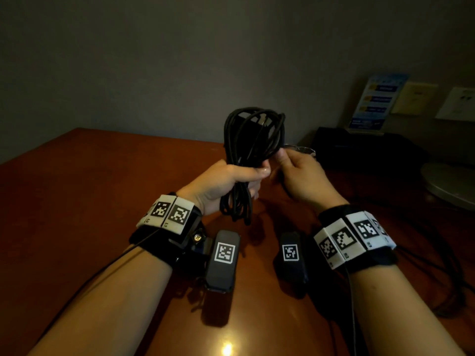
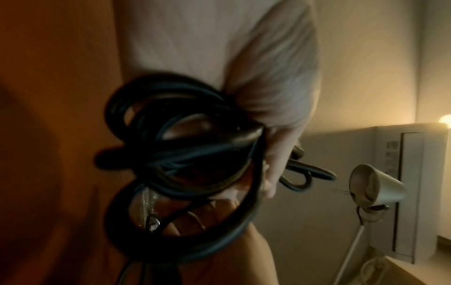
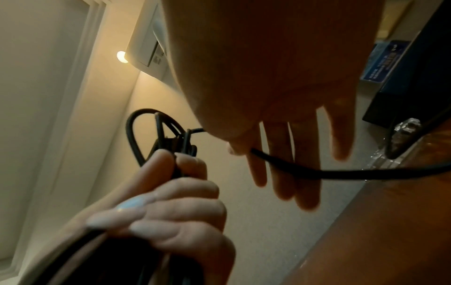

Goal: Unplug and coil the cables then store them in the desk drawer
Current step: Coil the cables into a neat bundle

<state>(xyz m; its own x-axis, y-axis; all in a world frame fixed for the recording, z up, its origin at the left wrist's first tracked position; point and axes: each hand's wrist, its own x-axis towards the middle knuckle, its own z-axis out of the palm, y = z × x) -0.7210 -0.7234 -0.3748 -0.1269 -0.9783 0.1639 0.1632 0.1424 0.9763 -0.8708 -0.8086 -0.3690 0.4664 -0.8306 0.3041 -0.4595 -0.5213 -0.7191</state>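
Observation:
A black cable (image 1: 253, 140) is wound into a long coil and held upright above the brown desk (image 1: 97, 206). My left hand (image 1: 257, 176) grips the coil around its middle, and loops hang below the fist. In the left wrist view the coil (image 2: 185, 154) fills the centre, blurred. My right hand (image 1: 281, 156) is just right of the coil and pinches a loose strand. In the right wrist view, thumb and forefinger pinch that strand (image 3: 292, 166), which trails off to the right over the desk edge. The other fingers (image 3: 307, 173) lie straight. The drawer is not in view.
A black box (image 1: 365, 147) with a blue sign (image 1: 372, 101) stands at the back right below wall sockets (image 1: 460, 104). A silver lamp base (image 1: 452, 186) sits at the right edge. More dark cables (image 1: 442, 255) lie on the desk's right side.

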